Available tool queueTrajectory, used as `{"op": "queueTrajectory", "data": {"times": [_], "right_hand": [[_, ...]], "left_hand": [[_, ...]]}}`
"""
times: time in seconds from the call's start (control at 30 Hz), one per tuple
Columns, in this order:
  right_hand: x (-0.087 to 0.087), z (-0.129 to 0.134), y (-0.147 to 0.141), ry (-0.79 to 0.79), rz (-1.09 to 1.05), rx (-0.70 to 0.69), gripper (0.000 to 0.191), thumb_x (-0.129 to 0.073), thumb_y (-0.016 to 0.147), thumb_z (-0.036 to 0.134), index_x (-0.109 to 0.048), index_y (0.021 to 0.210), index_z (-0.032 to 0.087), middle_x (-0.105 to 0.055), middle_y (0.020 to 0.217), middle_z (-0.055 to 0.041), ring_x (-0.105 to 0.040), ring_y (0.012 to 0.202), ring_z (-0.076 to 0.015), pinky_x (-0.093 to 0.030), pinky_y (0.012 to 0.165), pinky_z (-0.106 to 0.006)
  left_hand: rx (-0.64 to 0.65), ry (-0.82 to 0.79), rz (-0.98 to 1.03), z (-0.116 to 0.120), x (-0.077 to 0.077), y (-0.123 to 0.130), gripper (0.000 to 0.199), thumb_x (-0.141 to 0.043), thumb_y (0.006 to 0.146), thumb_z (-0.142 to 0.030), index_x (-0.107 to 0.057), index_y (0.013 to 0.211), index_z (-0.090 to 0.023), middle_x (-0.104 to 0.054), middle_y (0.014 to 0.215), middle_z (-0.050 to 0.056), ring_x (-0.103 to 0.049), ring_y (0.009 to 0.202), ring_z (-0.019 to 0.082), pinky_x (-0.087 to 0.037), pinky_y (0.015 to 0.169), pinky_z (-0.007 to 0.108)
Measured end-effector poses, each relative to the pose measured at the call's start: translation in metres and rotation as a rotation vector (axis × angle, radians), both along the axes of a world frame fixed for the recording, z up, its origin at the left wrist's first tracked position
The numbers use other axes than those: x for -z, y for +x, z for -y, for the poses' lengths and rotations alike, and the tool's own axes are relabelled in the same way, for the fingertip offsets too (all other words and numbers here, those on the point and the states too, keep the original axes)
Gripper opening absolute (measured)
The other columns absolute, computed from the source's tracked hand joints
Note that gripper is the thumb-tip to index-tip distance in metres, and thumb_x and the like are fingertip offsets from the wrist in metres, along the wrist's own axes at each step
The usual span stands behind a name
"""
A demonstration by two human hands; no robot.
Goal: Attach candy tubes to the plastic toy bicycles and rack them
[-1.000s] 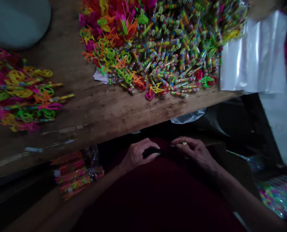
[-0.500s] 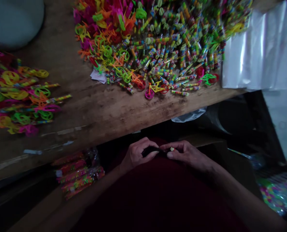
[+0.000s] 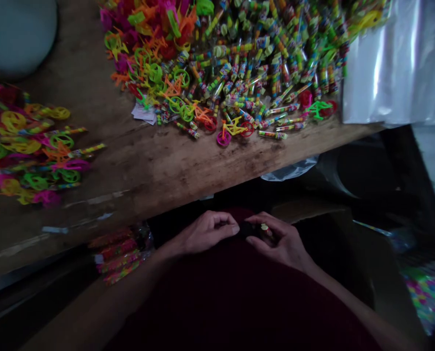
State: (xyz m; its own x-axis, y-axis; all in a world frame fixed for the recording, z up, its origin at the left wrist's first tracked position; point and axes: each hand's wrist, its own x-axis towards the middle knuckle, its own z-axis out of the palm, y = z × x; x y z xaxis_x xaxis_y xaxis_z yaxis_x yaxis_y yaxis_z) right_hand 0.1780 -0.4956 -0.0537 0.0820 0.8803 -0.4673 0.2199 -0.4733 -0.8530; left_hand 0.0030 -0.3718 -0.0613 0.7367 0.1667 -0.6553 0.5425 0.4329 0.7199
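My left hand (image 3: 210, 231) is over my lap in front of the dark red clothing, its thumb and forefinger pressed together. Whether anything sits in that pinch is too dark to see. Just to its right, my right hand (image 3: 285, 241) curls around a small candy tube (image 3: 264, 227), whose pale cap shows between the fingers. A black roundish object (image 3: 247, 229) lies at the right fingertips, its kind unclear in the shadow. On the table, tubes of colourful candy (image 3: 239, 83) form a big heap beside bright plastic toy bicycles (image 3: 173, 87).
The wooden table (image 3: 159, 165) runs across in front of me. Bicycles with tubes lie piled at left (image 3: 30, 141), near a pale round container (image 3: 16, 34). Clear plastic bags (image 3: 396, 73) lie at right. Below the edge are filled packs (image 3: 118, 258) and an open carton (image 3: 378, 273).
My hands have drawn slightly apart. The black object, between both hands before, is now at the right fingertips only. The left fingers have closed together; the view has shifted a little.
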Motion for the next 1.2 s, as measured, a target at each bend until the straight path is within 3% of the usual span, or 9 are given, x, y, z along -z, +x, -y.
{"op": "queueTrajectory", "data": {"times": [0.13, 0.4, 0.57, 0.67, 0.77, 1.0, 1.2], "right_hand": [[0.0, 0.0, 0.003, 0.008, -0.015, -0.024, 0.024, -0.065, 0.076, 0.03, -0.063, 0.099, 0.022, -0.06, 0.089, -0.003, -0.057, 0.076, -0.0135, -0.044, 0.06, -0.022], [0.008, -0.002, 0.003, 0.088, -0.073, -0.028, 0.027, -0.067, 0.075, 0.03, -0.063, 0.1, 0.021, -0.062, 0.094, -0.0047, -0.06, 0.084, -0.0165, -0.047, 0.071, -0.027], [0.012, -0.005, -0.001, 0.167, -0.078, -0.047, 0.029, -0.066, 0.077, 0.026, -0.062, 0.105, 0.021, -0.063, 0.093, -0.0046, -0.061, 0.082, -0.0146, -0.048, 0.07, -0.026], [0.014, -0.004, -0.005, 0.203, -0.074, -0.015, 0.031, -0.067, 0.077, 0.026, -0.062, 0.107, 0.021, -0.064, 0.094, -0.0046, -0.062, 0.084, -0.0151, -0.049, 0.072, -0.027], [0.017, -0.003, -0.009, 0.212, -0.045, 0.029, 0.03, -0.067, 0.077, 0.027, -0.064, 0.107, 0.022, -0.066, 0.094, -0.0047, -0.063, 0.085, -0.0159, -0.05, 0.075, -0.028], [0.018, -0.002, -0.013, 0.251, 0.023, 0.016, 0.033, -0.065, 0.079, 0.024, -0.062, 0.112, 0.025, -0.068, 0.099, -0.0033, -0.064, 0.087, -0.0161, -0.052, 0.075, -0.027], [0.014, -0.006, -0.013, 0.072, 0.014, 0.072, 0.021, -0.059, 0.082, 0.029, -0.066, 0.101, 0.023, -0.069, 0.096, -0.0032, -0.065, 0.088, -0.0168, -0.052, 0.075, -0.027]], "left_hand": [[0.05, -0.205, 0.046, -0.006, 0.009, 0.007, 0.025, -0.063, 0.075, -0.036, -0.06, 0.084, -0.013, -0.053, 0.07, -0.002, -0.041, 0.061, 0.007, -0.031, 0.054, 0.017], [-0.054, -0.278, 0.024, 0.003, 0.016, 0.014, 0.026, -0.065, 0.074, -0.036, -0.058, 0.076, -0.011, -0.052, 0.07, -0.002, -0.04, 0.06, 0.006, -0.03, 0.055, 0.018], [-0.166, -0.359, 0.011, 0.004, 0.016, 0.01, 0.027, -0.066, 0.074, -0.036, -0.055, 0.074, -0.012, -0.048, 0.064, -0.004, -0.037, 0.054, 0.004, -0.026, 0.05, 0.016], [-0.146, -0.376, -0.013, 0.002, 0.019, 0.006, 0.026, -0.064, 0.075, -0.038, -0.056, 0.077, -0.013, -0.045, 0.059, -0.005, -0.031, 0.047, 0.003, -0.02, 0.043, 0.017], [-0.11, -0.376, 0.024, -0.001, 0.021, 0.003, 0.024, -0.061, 0.077, -0.037, -0.059, 0.08, -0.013, -0.047, 0.06, -0.005, -0.033, 0.046, 0.004, -0.022, 0.043, 0.018], [-0.151, -0.274, -0.054, -0.003, 0.014, 0.01, 0.026, -0.057, 0.077, -0.038, -0.059, 0.07, -0.013, -0.04, 0.049, -0.005, -0.029, 0.043, 0.005, -0.019, 0.042, 0.021], [-0.28, -0.312, -0.138, 0.006, 0.011, 0.015, 0.022, -0.056, 0.076, -0.034, -0.055, 0.065, -0.014, -0.035, 0.045, -0.008, -0.027, 0.041, 0.005, -0.016, 0.04, 0.021]]}}
